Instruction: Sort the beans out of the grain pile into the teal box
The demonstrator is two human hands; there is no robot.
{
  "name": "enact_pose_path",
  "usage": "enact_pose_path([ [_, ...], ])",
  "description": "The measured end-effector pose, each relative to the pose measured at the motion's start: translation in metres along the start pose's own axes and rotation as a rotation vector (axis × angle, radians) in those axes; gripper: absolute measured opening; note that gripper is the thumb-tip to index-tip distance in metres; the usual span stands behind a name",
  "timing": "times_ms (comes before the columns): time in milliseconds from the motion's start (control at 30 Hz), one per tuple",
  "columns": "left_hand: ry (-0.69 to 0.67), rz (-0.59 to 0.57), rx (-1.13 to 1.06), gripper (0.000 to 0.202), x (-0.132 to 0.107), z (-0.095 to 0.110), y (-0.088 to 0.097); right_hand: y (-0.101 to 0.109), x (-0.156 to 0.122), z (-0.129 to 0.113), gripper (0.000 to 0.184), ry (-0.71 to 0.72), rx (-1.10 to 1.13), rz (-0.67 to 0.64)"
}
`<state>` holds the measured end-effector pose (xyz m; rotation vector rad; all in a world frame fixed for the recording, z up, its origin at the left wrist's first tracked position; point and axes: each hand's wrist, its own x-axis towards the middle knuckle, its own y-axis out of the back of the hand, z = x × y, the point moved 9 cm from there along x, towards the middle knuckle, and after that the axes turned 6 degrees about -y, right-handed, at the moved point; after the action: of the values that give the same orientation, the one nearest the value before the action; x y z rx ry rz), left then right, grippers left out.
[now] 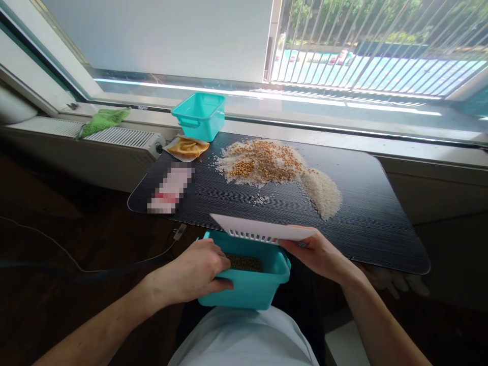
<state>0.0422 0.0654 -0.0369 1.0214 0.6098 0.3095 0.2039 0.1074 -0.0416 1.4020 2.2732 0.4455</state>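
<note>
Pinching a slotted sheet [259, 228] is the right hand [315, 252]; the left hand [208, 266] seemingly grips a teal bin [247, 290].

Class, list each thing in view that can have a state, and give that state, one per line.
Near teal tub: lidless, dark grains inside, rim gripped by left hand
White slotted sheet: held in right hand by the tub's far rim
White grains: heaped on the table
Yellow grains: mixed into that heap
Far teal tub: upright, lidless
Green cloth: crumpled
</note>
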Motion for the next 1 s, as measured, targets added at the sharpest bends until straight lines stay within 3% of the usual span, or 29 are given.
enact_pose_path([
  [200, -0.004, 0.022, -0.013, 0.025, 0.004, 0.004, 0.002, 0.074, 0.008, 0.021, 0.029, -0.024, -0.071, 0.498],
  [300, -0.004, 0.022, -0.04, 0.025, 0.006, 0.006, 0.0, 0.097, 0.02, 0.037, 0.033, -0.086, -0.178, 0.614],
  [367, 0.005, 0.022, -0.047, 0.024, 0.006, 0.006, 0.0, 0.103, 0.028, 0.043, 0.034, -0.091, -0.215, 0.619],
  [633, 0.028, -0.008, -0.038, 0.024, 0.011, 0.005, 0.001, 0.092, 0.038, 0.045, 0.034, -0.089, -0.254, 0.568],
  [1000, 0.015, 0.005, -0.05, 0.024, 0.008, 0.004, 0.0, 0.062, 0.044, 0.026, 0.034, -0.026, -0.101, 0.429],
])
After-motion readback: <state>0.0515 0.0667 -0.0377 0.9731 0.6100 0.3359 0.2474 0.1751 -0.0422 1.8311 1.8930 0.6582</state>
